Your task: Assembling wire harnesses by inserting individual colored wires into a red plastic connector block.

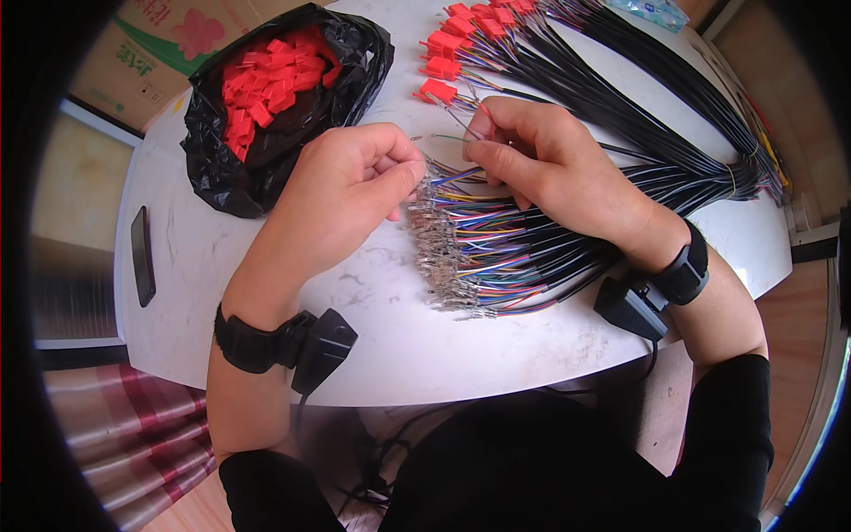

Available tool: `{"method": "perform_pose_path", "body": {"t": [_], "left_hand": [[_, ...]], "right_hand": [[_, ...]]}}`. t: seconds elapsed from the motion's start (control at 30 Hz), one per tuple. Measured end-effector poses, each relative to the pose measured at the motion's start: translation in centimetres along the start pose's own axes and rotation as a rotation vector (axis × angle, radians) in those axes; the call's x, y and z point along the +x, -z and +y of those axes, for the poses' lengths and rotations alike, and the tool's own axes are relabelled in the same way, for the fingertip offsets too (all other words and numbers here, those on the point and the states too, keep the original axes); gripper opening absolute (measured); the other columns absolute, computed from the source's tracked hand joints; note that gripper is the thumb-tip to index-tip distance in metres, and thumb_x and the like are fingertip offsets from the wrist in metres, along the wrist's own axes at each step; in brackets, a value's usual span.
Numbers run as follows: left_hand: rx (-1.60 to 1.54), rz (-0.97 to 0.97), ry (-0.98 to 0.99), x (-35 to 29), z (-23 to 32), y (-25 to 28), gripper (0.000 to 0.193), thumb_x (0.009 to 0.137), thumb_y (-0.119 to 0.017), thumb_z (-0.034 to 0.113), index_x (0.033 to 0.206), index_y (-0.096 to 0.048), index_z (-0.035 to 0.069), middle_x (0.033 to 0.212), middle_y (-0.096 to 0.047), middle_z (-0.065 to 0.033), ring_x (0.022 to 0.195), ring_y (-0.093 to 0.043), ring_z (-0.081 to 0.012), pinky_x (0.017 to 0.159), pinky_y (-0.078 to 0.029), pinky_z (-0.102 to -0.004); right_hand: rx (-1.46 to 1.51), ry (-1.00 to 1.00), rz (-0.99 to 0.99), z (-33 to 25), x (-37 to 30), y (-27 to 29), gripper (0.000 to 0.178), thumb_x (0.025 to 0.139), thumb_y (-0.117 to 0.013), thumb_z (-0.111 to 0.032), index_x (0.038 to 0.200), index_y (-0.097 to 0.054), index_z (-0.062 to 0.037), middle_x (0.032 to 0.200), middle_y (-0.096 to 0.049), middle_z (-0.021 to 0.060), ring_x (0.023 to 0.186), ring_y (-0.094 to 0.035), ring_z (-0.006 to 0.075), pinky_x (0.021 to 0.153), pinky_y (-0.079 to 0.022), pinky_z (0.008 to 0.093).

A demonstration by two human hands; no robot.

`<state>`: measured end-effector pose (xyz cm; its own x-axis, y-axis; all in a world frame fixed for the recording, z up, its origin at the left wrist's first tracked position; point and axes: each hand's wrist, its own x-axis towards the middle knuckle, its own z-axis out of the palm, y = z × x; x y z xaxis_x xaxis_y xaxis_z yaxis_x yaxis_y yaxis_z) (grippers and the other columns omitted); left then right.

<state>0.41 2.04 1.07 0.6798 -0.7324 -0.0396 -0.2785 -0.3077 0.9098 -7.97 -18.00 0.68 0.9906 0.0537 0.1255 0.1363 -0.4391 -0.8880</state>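
My right hand (550, 164) is closed in a pinch on several thin wires (450, 137), one of them green, with metal crimp terminals at their tips. Facing it, my left hand (355, 173) is closed with fingers curled, just left of those tips; whatever it pinches is hidden. Below both hands lies a bundle of black cables (567, 244), its stripped multicoloured wires fanning leftward into a row of silvery terminals (436, 244). Beyond my right hand, more black cables (585, 89) end in red plastic connector housings (443, 67).
A black plastic bag (359, 66) full of loose red connector housings (275, 80) stands at the back left. A dark phone (143, 257) lies by the left edge of the white table (372, 355). Behind is a cardboard box (133, 75). Both wrists carry strapped black devices with cords.
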Motion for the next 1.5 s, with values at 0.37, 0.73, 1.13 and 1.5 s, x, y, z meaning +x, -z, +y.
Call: {"method": "perform_pose_path", "body": {"t": [0.37, 0.73, 1.13, 1.5], "left_hand": [[-0.04, 0.048, 0.05, 0.4, -0.5, 0.6, 0.009, 0.087, -0.059, 0.008, 0.092, -0.057, 0.001, 0.064, -0.056, -0.0003, 0.058, -0.05, -0.0046, 0.05, -0.037, -0.0202], [-0.259, 0.226, -0.258, 0.5, -0.1, -0.9, 0.017, 0.094, -0.053, 0.012, 0.105, -0.058, 0.0, 0.088, -0.059, -0.0031, 0.074, -0.053, -0.0057, 0.063, -0.04, -0.0193], [-0.023, 0.422, -0.416, 0.7, 0.7, -2.0, 0.033, 0.099, -0.045, 0.022, 0.122, -0.052, 0.0, 0.121, -0.055, -0.0084, 0.103, -0.053, -0.0151, 0.086, -0.042, -0.0276], [0.301, 0.311, -0.572, 1.4, 0.5, -2.0, 0.012, 0.083, -0.065, 0.004, 0.095, -0.065, 0.005, 0.084, -0.06, -0.0089, 0.077, -0.061, -0.0213, 0.067, -0.047, -0.0283]], "right_hand": [[0.304, 0.002, -0.044, -0.4, 0.3, 2.0, 0.014, 0.092, -0.061, -0.017, 0.093, -0.057, -0.0037, 0.068, -0.054, -0.0034, 0.057, -0.048, 0.0023, 0.051, -0.039, 0.0167], [0.425, 0.048, -0.188, 0.1, 0.9, 3.9, 0.034, 0.086, -0.053, -0.006, 0.119, -0.056, 0.0016, 0.092, -0.058, 0.0021, 0.075, -0.053, 0.0078, 0.071, -0.043, 0.0202], [0.456, 0.01, -0.243, 0.5, 0.9, 3.9, 0.025, 0.086, -0.053, 0.003, 0.11, -0.055, 0.001, 0.087, -0.063, 0.0042, 0.079, -0.061, 0.0102, 0.078, -0.049, 0.0228], [0.352, 0.013, -0.305, 0.2, 0.6, 3.2, 0.017, 0.085, -0.054, 0.006, 0.102, -0.054, 0.0009, 0.083, -0.063, 0.0058, 0.076, -0.06, 0.0094, 0.075, -0.05, 0.0236]]}}
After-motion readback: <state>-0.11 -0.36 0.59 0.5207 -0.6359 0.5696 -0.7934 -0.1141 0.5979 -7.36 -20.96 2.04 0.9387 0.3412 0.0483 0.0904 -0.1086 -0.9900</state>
